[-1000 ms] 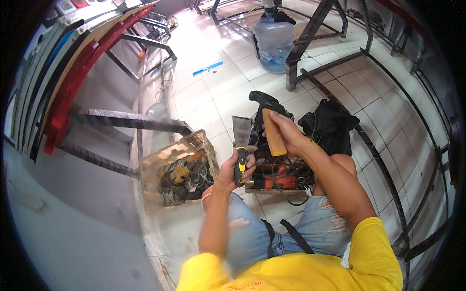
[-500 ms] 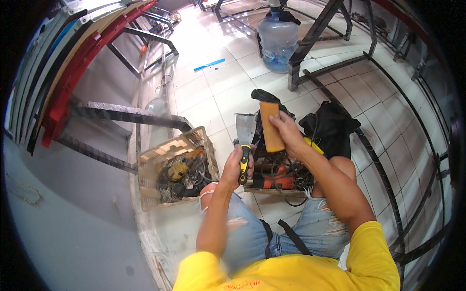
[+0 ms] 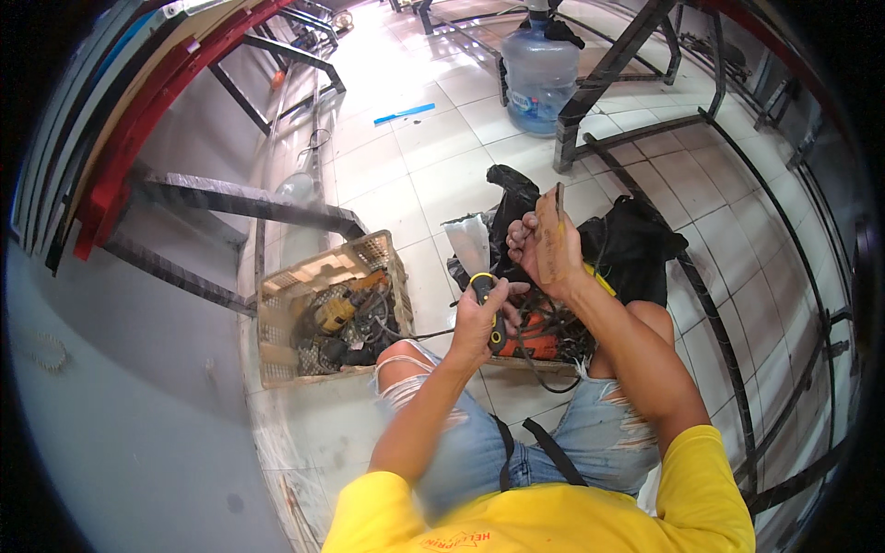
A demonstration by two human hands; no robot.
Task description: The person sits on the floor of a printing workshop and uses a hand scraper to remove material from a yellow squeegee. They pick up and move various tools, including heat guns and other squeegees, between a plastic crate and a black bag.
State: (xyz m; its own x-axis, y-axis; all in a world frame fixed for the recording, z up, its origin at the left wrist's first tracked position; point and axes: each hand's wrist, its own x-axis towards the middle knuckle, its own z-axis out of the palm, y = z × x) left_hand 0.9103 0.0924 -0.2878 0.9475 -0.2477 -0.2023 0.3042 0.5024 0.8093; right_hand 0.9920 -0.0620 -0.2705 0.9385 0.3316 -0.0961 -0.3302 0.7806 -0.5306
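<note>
My left hand (image 3: 481, 327) grips a putty knife (image 3: 482, 288) by its black and yellow handle, the thumb lying along it and some fingers partly stretched out. Its broad, whitish-smeared blade (image 3: 468, 241) points up and away from me. In my right hand (image 3: 572, 253) is a flat orange-brown rectangular block (image 3: 552, 238), tilted up with a worn, stained face showing. The fingertips curl past its left side. Knife and block are apart. Below them, between my knees, an orange power tool (image 3: 535, 339) lies among tangled dark cables.
A beige plastic crate (image 3: 398, 276) of tools, including a yellow one (image 3: 335, 313), stands left. Black cloth or bags (image 3: 636, 244) lie right. Farther off are a blue strip (image 3: 404, 114), a large water bottle (image 3: 539, 78) and black metal frames (image 3: 604, 83). Boards lean at the left.
My right hand has turned the block so a different, stained face shows. The putty knife has shifted slightly right and tilted, and my left grip on its handle has changed.
</note>
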